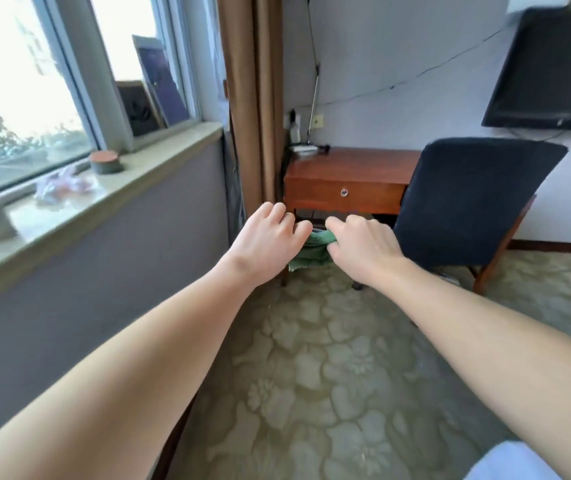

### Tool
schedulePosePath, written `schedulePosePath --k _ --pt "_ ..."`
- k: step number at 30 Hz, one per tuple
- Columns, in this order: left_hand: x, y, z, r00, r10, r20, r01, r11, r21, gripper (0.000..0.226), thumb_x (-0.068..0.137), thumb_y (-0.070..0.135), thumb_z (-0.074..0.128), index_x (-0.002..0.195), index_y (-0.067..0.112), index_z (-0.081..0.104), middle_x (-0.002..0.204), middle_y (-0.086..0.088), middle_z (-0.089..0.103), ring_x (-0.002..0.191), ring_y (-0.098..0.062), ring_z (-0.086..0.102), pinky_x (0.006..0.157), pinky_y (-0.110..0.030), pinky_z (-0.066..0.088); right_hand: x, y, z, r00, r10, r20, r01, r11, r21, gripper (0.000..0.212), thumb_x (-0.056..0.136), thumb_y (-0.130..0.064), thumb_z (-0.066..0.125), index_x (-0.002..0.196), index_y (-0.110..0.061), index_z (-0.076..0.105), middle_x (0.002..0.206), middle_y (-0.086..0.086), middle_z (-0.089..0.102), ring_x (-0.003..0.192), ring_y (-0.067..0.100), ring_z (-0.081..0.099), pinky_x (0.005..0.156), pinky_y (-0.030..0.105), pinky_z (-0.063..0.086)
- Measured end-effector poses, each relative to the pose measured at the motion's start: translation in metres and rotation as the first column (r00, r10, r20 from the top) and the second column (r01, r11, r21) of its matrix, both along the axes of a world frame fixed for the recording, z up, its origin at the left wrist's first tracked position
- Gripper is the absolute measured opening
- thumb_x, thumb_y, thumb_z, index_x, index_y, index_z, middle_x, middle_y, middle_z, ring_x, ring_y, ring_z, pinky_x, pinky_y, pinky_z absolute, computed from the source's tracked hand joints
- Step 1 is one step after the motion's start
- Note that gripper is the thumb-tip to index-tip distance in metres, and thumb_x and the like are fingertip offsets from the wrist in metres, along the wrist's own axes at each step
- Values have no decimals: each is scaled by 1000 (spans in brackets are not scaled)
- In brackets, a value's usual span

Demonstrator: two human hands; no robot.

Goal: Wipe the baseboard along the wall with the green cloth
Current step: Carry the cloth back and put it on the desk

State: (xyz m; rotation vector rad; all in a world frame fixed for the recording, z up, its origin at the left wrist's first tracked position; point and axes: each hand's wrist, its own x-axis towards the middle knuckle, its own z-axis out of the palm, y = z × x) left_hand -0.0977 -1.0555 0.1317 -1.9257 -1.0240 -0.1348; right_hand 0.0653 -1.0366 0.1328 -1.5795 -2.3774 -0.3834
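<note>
Out over the carpet (329, 341) my right hand (363, 247) pinches the bunched green cloth (313, 252), my left hand (270, 240) curled at its other end, grip hidden, and the baseboard (561, 247) runs lower, off to the right.

Wooden desk (346, 174), dark chair (467, 202), wall television (554, 71).

Green cloth (312, 249) — ribbed knit, matt; desk (346, 178) — glossy polished wood.

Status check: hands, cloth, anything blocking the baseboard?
In air: left hand and right hand both grip green cloth. Not yet at baseboard. Ahead, dark blue chair and wooden desk stand by wall.
</note>
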Motion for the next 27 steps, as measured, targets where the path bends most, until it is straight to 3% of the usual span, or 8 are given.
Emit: schedulePosePath --k 3,7,11,17,23,27 --pt "6 77 25 1000 -15 -1 15 1000 -9 19 52 2 62 68 12 60 52 -1 52 51 -21 49 50 -26 38 4 74 27 999 -40 -20 41 998 46 18 90 -18 41 106 -15 50 85 8 49 71 28 45 58 32 31" --pt "23 176 39 1000 -29 -10 29 999 -24 21 49 1 62 66 12 59 50 -1 51 50 -21 49 51 -25 38 18 166 40 995 -93 -33 95 994 45 28 91 -19 42 117 -16 50 94 9 56 84 31 56 60 31 35" --pt "46 284 40 998 -50 -24 50 999 5 19 50 1 62 65 13 58 50 -1 52 49 -20 49 50 -24 38 39 269 41 990 -130 -49 132 991 35 20 90 -17 42 107 -15 52 95 11 58 76 29 51 59 32 33" --pt "73 434 33 999 37 -29 -36 999 8 19 52 7 61 69 16 61 53 2 56 53 -19 53 53 -23 39 64 430 37 994 -95 -47 98 993 61 19 88 -16 44 105 -16 53 95 12 60 82 31 55 60 31 32" --pt "87 572 19 989 146 -2 -145 982 -124 26 47 9 66 72 16 62 53 3 56 55 -18 54 53 -24 40 76 574 19 998 -37 -58 35 999 -31 24 91 -18 44 113 -15 53 101 11 57 89 33 56 63 31 34" --pt "85 662 -3 984 175 39 -166 971 -175 26 64 12 64 89 16 60 69 2 62 70 -20 56 64 -26 41 71 661 0 996 -33 -83 26 996 -80 24 91 -19 46 113 -14 52 97 9 46 90 33 56 63 31 34"
